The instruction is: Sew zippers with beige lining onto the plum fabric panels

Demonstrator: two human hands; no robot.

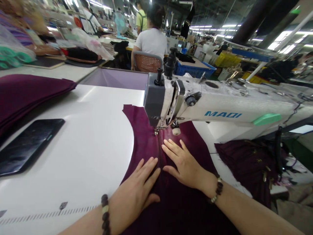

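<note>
A dark purple fabric panel lies flat on the white sewing table, running under the needle of a sewing machine. Down its middle goes a zipper, which reaches up to the presser foot. My left hand rests on the panel just left of the zipper, fingers stretched out. On the other side, closer to the needle, my right hand lies flat with its fingers spread. Both palms face down on the cloth, and neither hand grips anything.
A dark phone or tablet and stacked purple cloth lie at left. Gathered purple pieces with metal pulls sit at right. Beyond the machine are a blue crate and a seated person in white.
</note>
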